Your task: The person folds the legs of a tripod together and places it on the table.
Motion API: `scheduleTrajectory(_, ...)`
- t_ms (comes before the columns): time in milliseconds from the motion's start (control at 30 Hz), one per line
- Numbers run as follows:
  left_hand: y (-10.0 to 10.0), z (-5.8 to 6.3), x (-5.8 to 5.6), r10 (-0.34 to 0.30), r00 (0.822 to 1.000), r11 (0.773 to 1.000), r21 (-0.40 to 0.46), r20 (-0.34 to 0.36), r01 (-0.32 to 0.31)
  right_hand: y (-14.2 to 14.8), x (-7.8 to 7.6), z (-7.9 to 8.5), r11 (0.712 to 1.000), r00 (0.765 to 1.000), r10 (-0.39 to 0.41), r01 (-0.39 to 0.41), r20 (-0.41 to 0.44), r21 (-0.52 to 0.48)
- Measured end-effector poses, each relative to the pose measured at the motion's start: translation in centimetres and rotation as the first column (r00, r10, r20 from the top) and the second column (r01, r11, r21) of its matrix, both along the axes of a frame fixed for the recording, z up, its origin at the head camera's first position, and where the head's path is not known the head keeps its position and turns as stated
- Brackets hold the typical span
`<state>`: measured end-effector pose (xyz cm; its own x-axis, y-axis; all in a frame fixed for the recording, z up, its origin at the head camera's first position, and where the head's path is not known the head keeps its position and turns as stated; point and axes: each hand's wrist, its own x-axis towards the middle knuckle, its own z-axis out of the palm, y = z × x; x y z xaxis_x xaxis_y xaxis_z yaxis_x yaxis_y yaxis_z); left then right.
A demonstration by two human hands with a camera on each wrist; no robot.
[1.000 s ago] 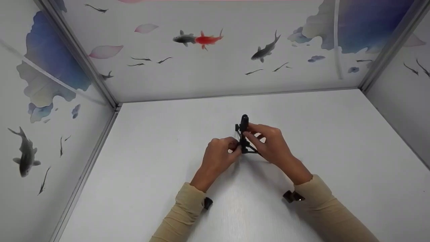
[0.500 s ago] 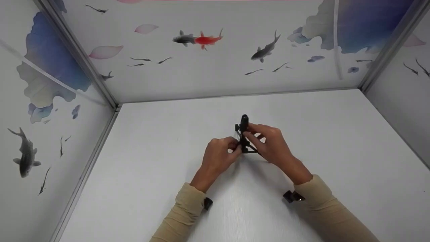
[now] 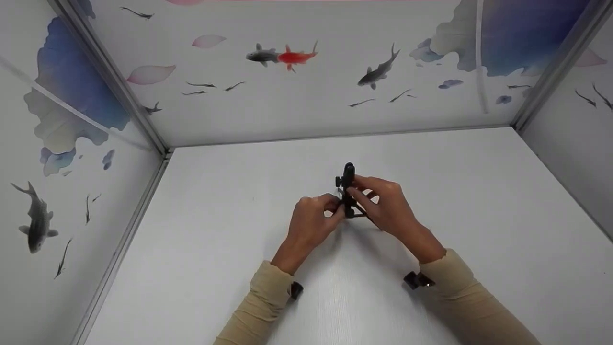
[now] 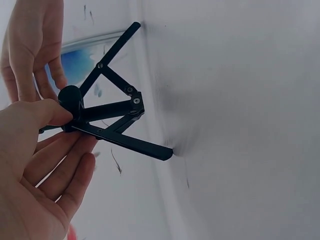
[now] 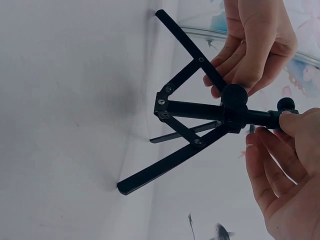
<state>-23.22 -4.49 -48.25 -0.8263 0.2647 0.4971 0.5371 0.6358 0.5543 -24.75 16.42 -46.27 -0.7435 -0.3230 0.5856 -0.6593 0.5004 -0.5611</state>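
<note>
A small black tripod (image 3: 349, 211) stands on the white table with its legs spread, near the middle of the head view. Its legs (image 5: 165, 167) and folding braces show plainly in the right wrist view. With thumb and fingers my left hand (image 3: 313, 216) grips the tripod's hub, by a round knob (image 4: 70, 98). My right hand (image 3: 390, 203) pinches the upper column above the hub, close to a smaller knob (image 5: 286, 104). In the head view the fingers hide part of the column.
White panels with painted fish (image 3: 298, 57) and petals enclose the table (image 3: 215, 230) at the back and sides. Metal frame strips (image 3: 115, 258) run along its edges. Dark wrist cameras (image 3: 417, 280) sit below both sleeves.
The tripod's legs have turned slightly, with one leg now showing farther below the right hand. Both hands keep their places on the tripod.
</note>
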Motion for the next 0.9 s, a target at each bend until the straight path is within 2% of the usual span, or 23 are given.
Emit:
scheduleTrajectory(367,0.06,0.05,0.08,-0.003,1.000,1.000,0.026,-0.005,0.003,0.06,0.00,-0.08,1.000,1.000,0.014,-0.014,0.000,-0.023)
scheduleTrajectory(900,0.09,-0.03,0.05,0.001,0.999,0.999,0.036,-0.051,0.001,0.10,-0.02,-0.05,1.000,1.000,0.012,-0.012,0.011,-0.022)
